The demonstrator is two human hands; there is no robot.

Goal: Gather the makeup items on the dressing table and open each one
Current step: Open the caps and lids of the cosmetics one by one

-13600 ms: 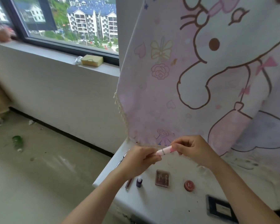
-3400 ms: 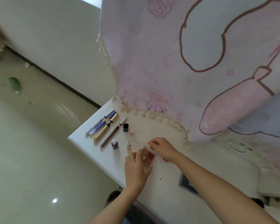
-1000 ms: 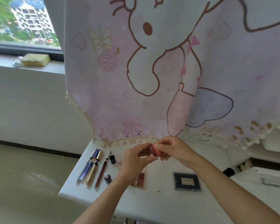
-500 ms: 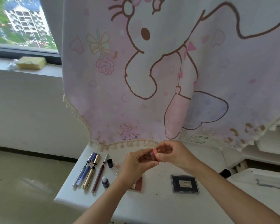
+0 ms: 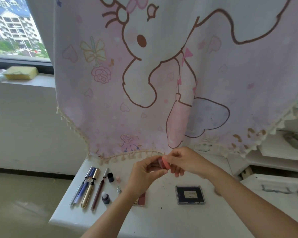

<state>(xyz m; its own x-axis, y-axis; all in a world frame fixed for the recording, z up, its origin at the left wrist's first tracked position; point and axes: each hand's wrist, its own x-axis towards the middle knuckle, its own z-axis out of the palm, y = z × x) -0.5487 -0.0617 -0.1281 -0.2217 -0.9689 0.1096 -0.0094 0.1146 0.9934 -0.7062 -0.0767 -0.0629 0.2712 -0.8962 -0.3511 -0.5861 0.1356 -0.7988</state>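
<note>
The small round pink pot (image 5: 164,163) was held in the air above the desk (image 5: 162,220), between both hands and just in front of the fringed hem of the hanging cloth (image 5: 144,83). It stood on edge, with a darker red part toward the left hand (image 5: 144,172) and a paler coral part toward the right hand (image 5: 184,162). The left hand's thumb and fingers were curled round the darker side, and the right hand's fingertips pinched the coral side. Whether the two parts had come apart could not be told.

Below the left wrist lay a reddish palette (image 5: 141,200), partly hidden by the arm. To its right, well apart, a dark flat compact (image 5: 190,194) lay closed on the desk.

To the left lay a row of slim pieces side by side: a silver and blue tube (image 5: 83,186), a gold tube (image 5: 90,188) touching it, and a brown pencil (image 5: 99,191) just beside. Near them stood a black cap (image 5: 110,177), a small pink cap (image 5: 118,178), a small purple bottle (image 5: 105,198) and a tiny clear piece (image 5: 119,189).

The cloth bore a cartoon rabbit in pink and brown. On the windowsill at far left sat a yellow sponge (image 5: 21,73).
</note>
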